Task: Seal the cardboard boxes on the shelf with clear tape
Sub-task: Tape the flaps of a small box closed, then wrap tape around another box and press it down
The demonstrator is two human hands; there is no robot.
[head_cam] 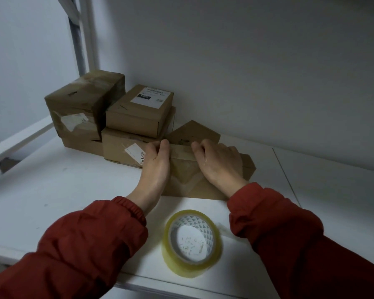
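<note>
The open box (pixel 186 175) is sat on the white shelf (pixel 52 190) pretty much dead centre, pushed up against the right end of a stack of other cartons. It's being held from both sides. The left hand (pixel 158 162) is wrapped onto its left top corner, thumb and fingers bunched close together and curled over the upper edge. The right hand (pixel 218 160) is laid across the top right, knuckles up, fingers bent over the far edge and kept together. Something shiny can be seen along the top between the two hands, possibly tape, but whether it's pinched by the fingertips can't really be told from this angle. The back flap (pixel 194 130) is stood up behind the hands and a side flap (pixel 248 165) is sticking out to the right. The tape roll (pixel 192 238), clear and yellowish, is lying flat just in front of the box, between the two red sleeves (pixel 84 244), touched by neither hand. Over to the left, a labelled box (pixel 140 108) is stacked on a lower box (pixel 121 147), with a tall box (pixel 82 104) beside them.
</note>
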